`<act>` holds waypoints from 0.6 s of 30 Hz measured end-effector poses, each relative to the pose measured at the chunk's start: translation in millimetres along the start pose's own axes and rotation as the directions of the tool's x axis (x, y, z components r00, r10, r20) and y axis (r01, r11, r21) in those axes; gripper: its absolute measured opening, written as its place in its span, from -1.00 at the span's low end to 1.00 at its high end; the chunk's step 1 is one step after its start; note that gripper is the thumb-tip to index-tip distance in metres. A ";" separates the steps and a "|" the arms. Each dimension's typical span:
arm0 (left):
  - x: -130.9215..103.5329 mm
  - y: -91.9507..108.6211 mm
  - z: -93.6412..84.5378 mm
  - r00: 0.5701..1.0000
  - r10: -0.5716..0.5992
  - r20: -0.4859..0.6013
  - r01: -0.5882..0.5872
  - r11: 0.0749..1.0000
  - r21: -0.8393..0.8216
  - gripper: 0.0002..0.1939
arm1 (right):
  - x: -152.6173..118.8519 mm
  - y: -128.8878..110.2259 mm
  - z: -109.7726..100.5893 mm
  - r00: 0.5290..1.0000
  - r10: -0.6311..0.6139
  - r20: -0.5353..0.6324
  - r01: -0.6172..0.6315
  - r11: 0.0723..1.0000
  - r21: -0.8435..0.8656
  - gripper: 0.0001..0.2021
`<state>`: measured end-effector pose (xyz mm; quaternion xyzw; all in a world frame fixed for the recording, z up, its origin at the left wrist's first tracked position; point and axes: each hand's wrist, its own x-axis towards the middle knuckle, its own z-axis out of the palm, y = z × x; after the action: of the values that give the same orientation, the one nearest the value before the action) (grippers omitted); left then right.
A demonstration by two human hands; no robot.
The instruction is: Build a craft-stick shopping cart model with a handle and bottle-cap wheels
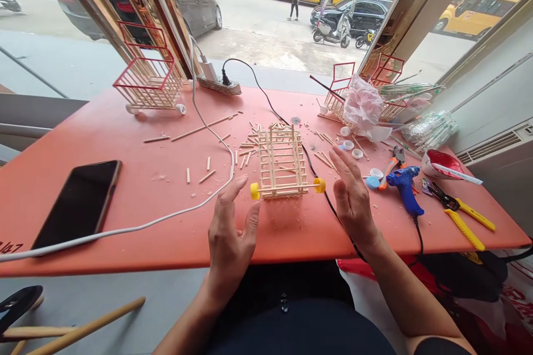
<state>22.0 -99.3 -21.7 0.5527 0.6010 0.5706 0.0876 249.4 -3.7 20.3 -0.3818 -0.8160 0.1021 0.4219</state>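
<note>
A small cart frame of thin wooden sticks (285, 166) lies on the orange-red table between my hands. Across its near end runs a stick axle with a yellow cap wheel (255, 191) at the left and another yellow cap wheel (319, 185) at the right. My left hand (233, 227) is raised just beside the left wheel, thumb and fingers apart, with nothing in it. On the other side my right hand (353, 199) hovers near the right wheel, fingers stretched out and holding nothing. Cut stick pieces (249, 150) are scattered beyond the frame.
A finished-looking red-rimmed cart (147, 75) stands at back left. A phone (77, 202) and white cable (166, 216) lie left. To the right are a blue glue gun (403, 186), yellow-handled pliers (462, 216), a red-stained cup (441, 165) and bottle caps (372, 182). A power strip (219, 85) sits behind.
</note>
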 end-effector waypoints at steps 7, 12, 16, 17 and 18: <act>1.6 3.0 -0.1 0.972 -0.209 0.109 0.232 0.929 -0.287 -0.47 | -3.4 2.9 7.0 0.987 0.138 0.082 -0.150 0.977 0.151 -0.45; 5.5 6.5 -1.0 0.952 -0.290 0.101 0.307 0.893 -0.329 -0.41 | -1.7 2.4 7.5 0.983 0.156 0.097 -0.166 0.980 0.111 -0.45; 6.9 5.8 -1.2 0.936 -0.333 0.115 0.352 0.879 -0.321 -0.37 | -2.1 0.6 5.7 0.972 0.203 0.118 -0.216 0.970 0.109 -0.48; 6.9 5.3 -1.1 0.936 -0.334 0.115 0.353 0.879 -0.321 -0.37 | -2.5 -0.1 5.3 0.967 0.221 0.129 -0.236 0.965 0.111 -0.49; 6.9 4.8 -1.0 0.936 -0.332 0.112 0.351 0.880 -0.321 -0.37 | -2.8 -1.1 4.8 0.960 0.238 0.145 -0.255 0.960 0.114 -0.49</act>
<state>21.4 -95.9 -14.0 0.4301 0.5800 0.6252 0.2961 246.2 -5.7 16.2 -0.4445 -0.7793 0.2319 0.3760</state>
